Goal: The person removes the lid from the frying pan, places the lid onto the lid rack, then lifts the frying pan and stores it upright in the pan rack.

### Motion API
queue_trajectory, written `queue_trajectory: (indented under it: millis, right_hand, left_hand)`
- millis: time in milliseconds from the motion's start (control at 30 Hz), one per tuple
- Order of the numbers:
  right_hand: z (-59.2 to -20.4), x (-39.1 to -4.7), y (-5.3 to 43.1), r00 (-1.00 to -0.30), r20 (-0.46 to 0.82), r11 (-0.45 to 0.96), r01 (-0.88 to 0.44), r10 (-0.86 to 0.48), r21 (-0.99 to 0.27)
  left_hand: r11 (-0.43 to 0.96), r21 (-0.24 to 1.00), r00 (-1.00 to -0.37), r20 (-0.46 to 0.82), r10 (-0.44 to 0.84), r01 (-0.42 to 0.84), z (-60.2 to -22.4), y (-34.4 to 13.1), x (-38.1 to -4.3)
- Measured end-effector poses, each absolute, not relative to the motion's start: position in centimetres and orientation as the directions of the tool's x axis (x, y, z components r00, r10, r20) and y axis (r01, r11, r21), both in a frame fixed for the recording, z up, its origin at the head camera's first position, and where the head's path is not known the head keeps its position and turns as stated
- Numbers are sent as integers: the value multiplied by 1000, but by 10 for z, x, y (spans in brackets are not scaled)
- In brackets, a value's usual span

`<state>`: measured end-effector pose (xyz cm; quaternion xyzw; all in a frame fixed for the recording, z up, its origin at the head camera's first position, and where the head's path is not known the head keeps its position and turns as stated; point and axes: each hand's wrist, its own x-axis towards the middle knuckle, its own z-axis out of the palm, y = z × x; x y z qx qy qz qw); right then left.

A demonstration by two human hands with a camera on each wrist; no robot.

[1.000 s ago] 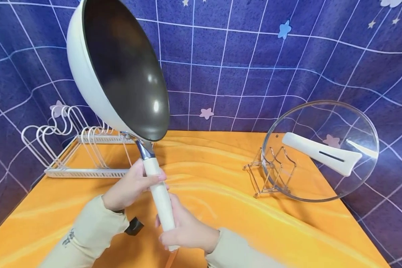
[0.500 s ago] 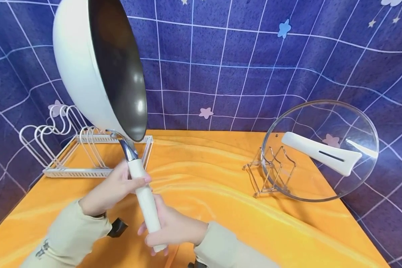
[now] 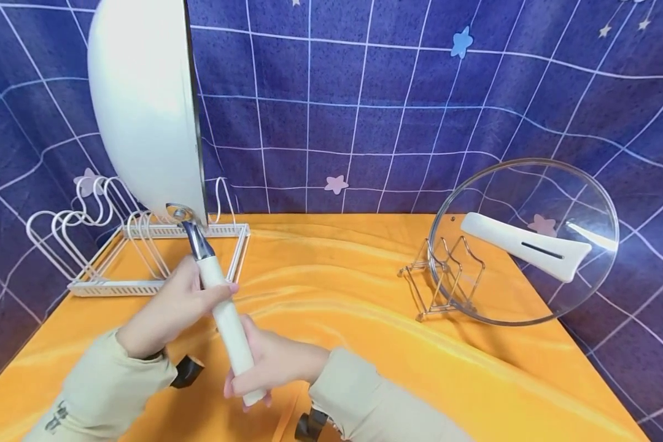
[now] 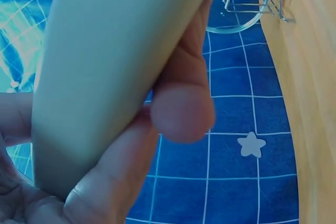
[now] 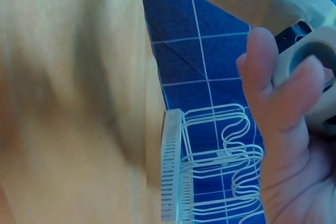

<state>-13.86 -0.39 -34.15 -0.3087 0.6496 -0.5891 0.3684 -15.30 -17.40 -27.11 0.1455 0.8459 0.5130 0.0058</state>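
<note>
A large white wok (image 3: 143, 110) is held up at the left, its bowl on edge with the white outside toward me and the dark inside turned away to the right. My left hand (image 3: 171, 304) grips the upper part of its white handle (image 3: 226, 313), just below the metal neck. Lower down, my right hand (image 3: 279, 362) holds the same handle near its end. In the left wrist view the fingers (image 4: 113, 174) wrap round the handle. The bowl stands in front of part of a white wire rack (image 3: 110, 287) on the orange cloth.
On the right, a glass lid (image 3: 525, 307) with a white handle (image 3: 525, 245) leans in a small metal wire stand (image 3: 447, 279). Orange cloth (image 3: 353, 276) covers the table. A blue curtain (image 3: 331, 110) with a white grid hangs behind.
Both hands have carried the wok left, toward the white rack. It has turned so that its dark inside is out of sight. The lid and its stand stay where they were.
</note>
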Motion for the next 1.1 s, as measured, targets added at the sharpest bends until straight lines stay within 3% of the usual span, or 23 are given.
queue_trajectory:
  millis: [433,700,1100]
  right_hand:
    - [-341,-145,-13,-459,-144,110,99,-877,-989]
    - [-343,-141,-17,-418,-147,87,160,-896,-983]
    - [-341,-140,-31,-426,-55,-55,242,-903,-969]
  left_hand:
    - [427,856,-948,202,245,293,-271,-183,-154]
    - [476,844,-962,156,222,246,-270,-184,-151]
    - [504,838,-963,90,256,212,-268,-191,-167]
